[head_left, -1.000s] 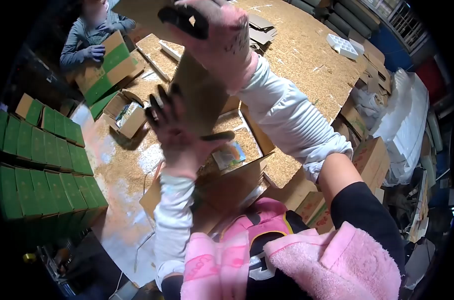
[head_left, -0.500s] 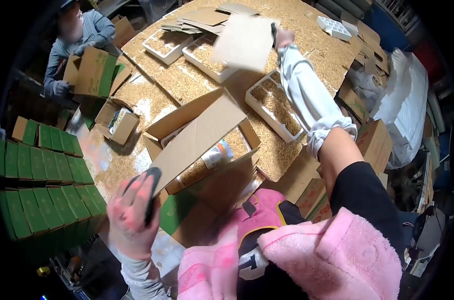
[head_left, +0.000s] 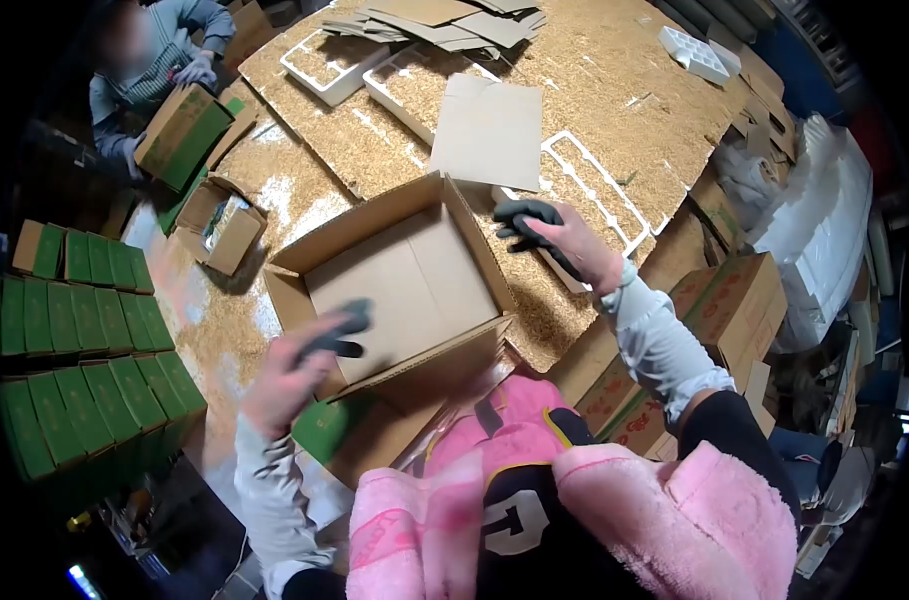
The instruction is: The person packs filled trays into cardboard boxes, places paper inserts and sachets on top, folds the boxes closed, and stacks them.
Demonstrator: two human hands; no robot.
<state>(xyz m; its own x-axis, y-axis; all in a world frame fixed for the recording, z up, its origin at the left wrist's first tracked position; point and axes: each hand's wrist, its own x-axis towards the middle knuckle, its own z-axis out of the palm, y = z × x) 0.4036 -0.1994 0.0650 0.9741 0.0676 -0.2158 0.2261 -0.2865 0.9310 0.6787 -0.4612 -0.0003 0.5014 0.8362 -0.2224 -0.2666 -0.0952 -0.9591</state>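
An open cardboard box point(head_left: 389, 375) stands in front of me with a flat cardboard sheet point(head_left: 404, 285) covering its inside bottom. Over the box's near left corner is my left hand point(head_left: 314, 365), in a pink glove with dark fingertips, blurred, its fingers apart and nothing seen in them. To the right of the box, above a white frame, my right hand point(head_left: 559, 240) hangs with loosely bent fingers, the thumb apart, holding nothing visible. Another pale cardboard sheet point(head_left: 489, 135) lies beyond the box, partly over white frames. What lies beneath the sheet in the box is hidden.
A co-worker point(head_left: 154, 80) handles a green and brown box point(head_left: 184, 135) at the upper left. Green boxes point(head_left: 84, 340) stand stacked at the left. A small open box point(head_left: 229, 235), frames point(head_left: 624, 205), cardboard pieces point(head_left: 444, 25) and a white grid tray point(head_left: 692, 55) lie on the table.
A cardboard sheet has gone down flat into the box, covering the packet and frame. My left hand has released it and moved right. The other sheet now lies released, my right hand lower.
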